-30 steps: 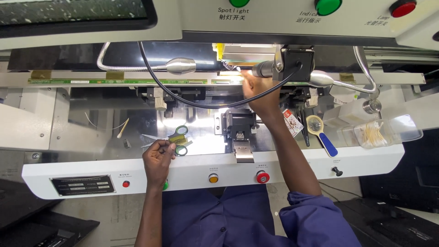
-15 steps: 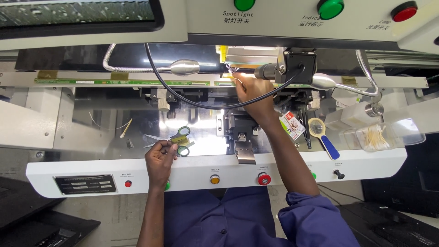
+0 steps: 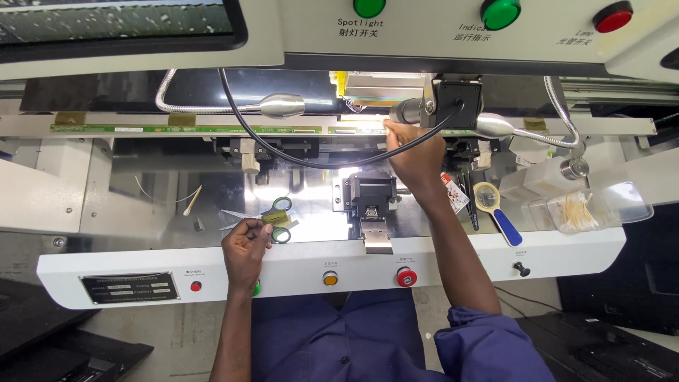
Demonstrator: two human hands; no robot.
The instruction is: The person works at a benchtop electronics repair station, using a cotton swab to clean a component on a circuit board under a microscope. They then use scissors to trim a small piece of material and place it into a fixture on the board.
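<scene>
My left hand (image 3: pixel 245 247) rests on the machine's white front ledge, fingers curled beside green-handled scissors (image 3: pixel 277 218) that lie on the shiny work plate; it touches their handles. My right hand (image 3: pixel 414 152) reaches up to the long green circuit strip (image 3: pixel 184 129) under the lit head, fingertips pinching at the strip's edge near a flat cable (image 3: pixel 378 88). What the fingers hold is too small to tell. A black clamp block (image 3: pixel 370 197) stands just below that hand.
Two gooseneck spot lamps (image 3: pixel 281 106) (image 3: pixel 495 126) flank the work spot. A blue-handled magnifier (image 3: pixel 496 209) and a clear tub of cotton swabs (image 3: pixel 576 211) sit at right. Red (image 3: pixel 406 277) and orange (image 3: pixel 330 279) buttons line the front ledge. A black cable (image 3: pixel 297 159) loops across.
My right hand has shifted slightly left and up along the strip. The left hand stays by the scissors. The view has tilted a little.
</scene>
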